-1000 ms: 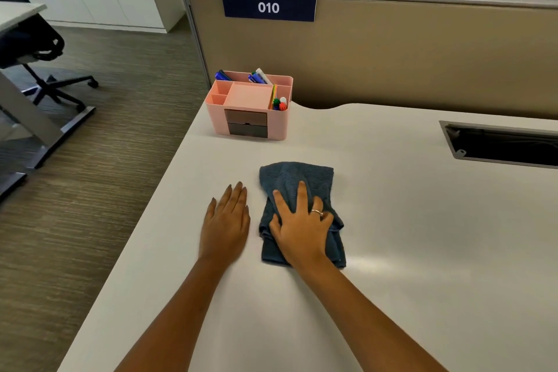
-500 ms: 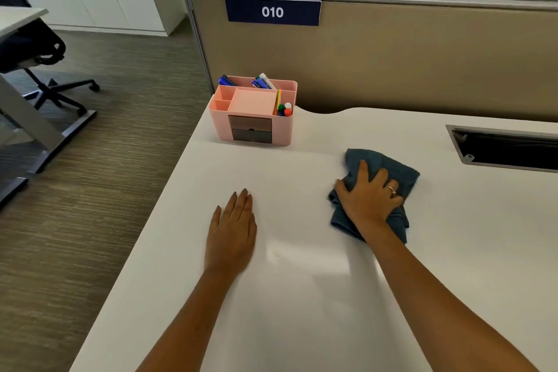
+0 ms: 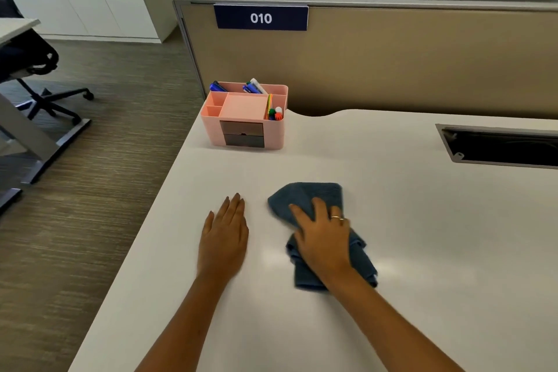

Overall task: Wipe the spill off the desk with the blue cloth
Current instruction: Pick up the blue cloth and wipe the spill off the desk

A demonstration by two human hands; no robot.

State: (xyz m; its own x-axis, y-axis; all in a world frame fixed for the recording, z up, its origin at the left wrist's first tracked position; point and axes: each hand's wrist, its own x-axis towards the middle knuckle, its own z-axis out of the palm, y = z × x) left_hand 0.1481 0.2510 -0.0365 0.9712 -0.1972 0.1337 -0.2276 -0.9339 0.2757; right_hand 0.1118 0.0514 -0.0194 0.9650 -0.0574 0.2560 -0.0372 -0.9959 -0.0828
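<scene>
Currently right hand [image 3: 324,238] lies flat, fingers spread, pressing the bunched blue cloth [image 3: 314,199] onto the desk [image 3: 422,251]; palm pressure likely keeps the fabric in contact. Left hand [image 3: 225,238] rests open just beside, probably bracing. No spill discernible.

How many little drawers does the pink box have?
2. Both are in the front of the pink box, which stands at the desk's far left corner: a grey upper drawer and a grey lower drawer right under it. Other sides are hidden.
</scene>
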